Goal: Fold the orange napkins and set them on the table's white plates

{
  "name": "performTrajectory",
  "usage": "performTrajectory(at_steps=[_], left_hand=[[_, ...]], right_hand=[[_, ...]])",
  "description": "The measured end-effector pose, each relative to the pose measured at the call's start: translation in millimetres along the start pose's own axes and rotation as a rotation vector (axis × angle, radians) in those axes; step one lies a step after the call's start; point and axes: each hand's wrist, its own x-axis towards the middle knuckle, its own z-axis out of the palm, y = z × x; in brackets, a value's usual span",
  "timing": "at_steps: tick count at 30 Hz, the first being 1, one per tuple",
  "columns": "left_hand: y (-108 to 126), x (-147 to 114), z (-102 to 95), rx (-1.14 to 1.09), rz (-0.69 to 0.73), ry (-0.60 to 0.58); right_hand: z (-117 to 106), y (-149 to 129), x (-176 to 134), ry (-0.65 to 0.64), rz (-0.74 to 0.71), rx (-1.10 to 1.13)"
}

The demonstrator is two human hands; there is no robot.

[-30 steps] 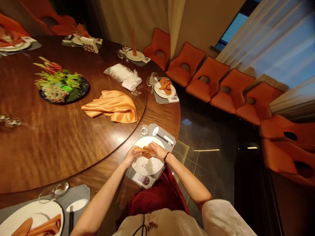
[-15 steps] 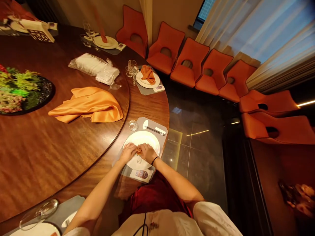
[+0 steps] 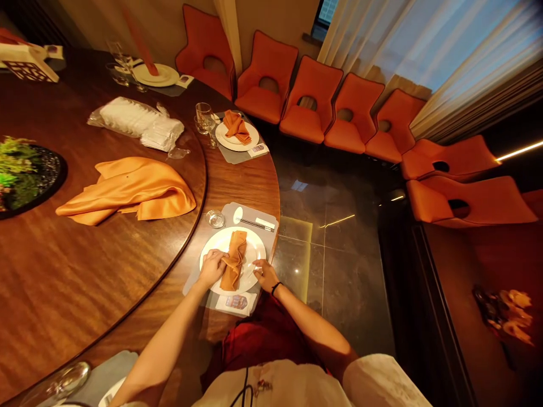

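An orange cloth napkin [image 3: 234,261] lies gathered in a long folded strip across the white plate [image 3: 257,246]. My left hand [image 3: 213,267] has its fingers closed on the napkin's left edge, near the middle. Over the plate's right rim is my right hand [image 3: 266,275], apart from the napkin, fingers loosely bent with nothing seen in them. The plate sits on a grey placemat [image 3: 229,210]. Beyond it are a white spoon rest [image 3: 238,215], dark chopsticks [image 3: 255,224] and a small glass dish [image 3: 215,219]. A printed card [image 3: 236,304] lies on the near side.
A crumpled orange cloth [image 3: 131,189] and a plastic-wrapped white pack [image 3: 136,121] lie on the round turntable [image 3: 127,271]. Further along stands another plate [image 3: 248,141] with a folded napkin, beside a wine glass [image 3: 206,118]. Orange chairs [image 3: 309,107] line the wall.
The napkin, bunched small between both hands before, now lies spread lengthwise on the plate. My right hand has moved right, off the napkin; my left stays at it. The view has shifted right.
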Motion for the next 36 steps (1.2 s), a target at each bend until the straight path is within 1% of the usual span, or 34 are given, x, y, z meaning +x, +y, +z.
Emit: performTrajectory(at_steps=[2,4,6,7,8,9,10,11,12,13,14,15,16,18,21,23,25,28,29,30,31,34,35,36], left_hand=[[6,-1,1.4,0.015,-0.026,0.005],[9,-5,-2.0,0.039,-0.033,0.042],[3,-14,-12.1,0.094,-0.052,0.127],[-5,-20,-19.2,0.137,-0.087,0.191],[-16,-27,-26.8,0.188,-0.154,0.267],[-30,-34,-34.5,0.241,-0.262,0.358],[-46,-42,-41.9,0.29,-0.4,0.437],[-63,-50,-48.9,0.324,-0.553,0.493],[-80,-57,-55.7,0.335,-0.725,0.522],[-96,-64,-62.3,0.324,-0.875,0.51],[-110,-69,-68.7,0.302,-0.996,0.481],[-122,-73,-74.7,0.278,-1.081,0.442],[-131,-76,-79.7,0.263,-1.129,0.406],[-142,-76,-86.1,0.271,-1.164,0.369],[-144,-71,-86.7,0.258,-1.182,0.333],[-141,-67,-85.6,0.248,-1.183,0.319],[-138,-65,-85.8,0.25,-1.196,0.311],[-136,-60,-87.3,0.237,-1.205,0.298],[-136,-58,-87.3,0.229,-1.206,0.296],[-136,-55,-86.9,0.221,-1.209,0.294],[-135,-52,-86.4,0.214,-1.213,0.293],[-132,-40,-84.9,0.206,-1.241,0.297],[-130,-36,-85.1,0.204,-1.248,0.294],[-128,-31,-85.6,0.2,-1.252,0.287]], right_hand=[[3,-3,2,-0.009,-0.001,0.013],[-1,-15,9,0.03,-0.013,0.018],[-12,-35,19,0.082,-0.06,0.018],[-19,-47,26,0.101,-0.098,0.023],[-25,-61,33,0.112,-0.143,0.029],[-31,-74,42,0.115,-0.192,0.04],[-34,-87,54,0.104,-0.24,0.049],[-35,-100,68,0.08,-0.287,0.055],[-33,-113,86,0.041,-0.33,0.057],[-27,-126,108,-0.014,-0.371,0.046],[-17,-140,132,-0.078,-0.414,0.022],[-3,-154,158,-0.14,-0.459,-0.021],[14,-169,185,-0.189,-0.505,-0.083],[53,-197,239,-0.235,-0.57,-0.261],[107,-232,312,-0.194,-0.549,-0.547],[134,-250,352,-0.176,-0.543,-0.694],[153,-263,385,-0.185,-0.541,-0.803],[175,-276,423,-0.244,-0.448,-0.919],[181,-279,433,-0.254,-0.438,-0.953],[186,-282,441,-0.261,-0.467,-0.989],[192,-284,448,-0.266,-0.533,-1.025],[211,-294,455,-0.31,-0.781,-1.097],[218,-298,454,-0.348,-0.827,-1.106],[225,-303,452,-0.383,-0.843,-1.106]])
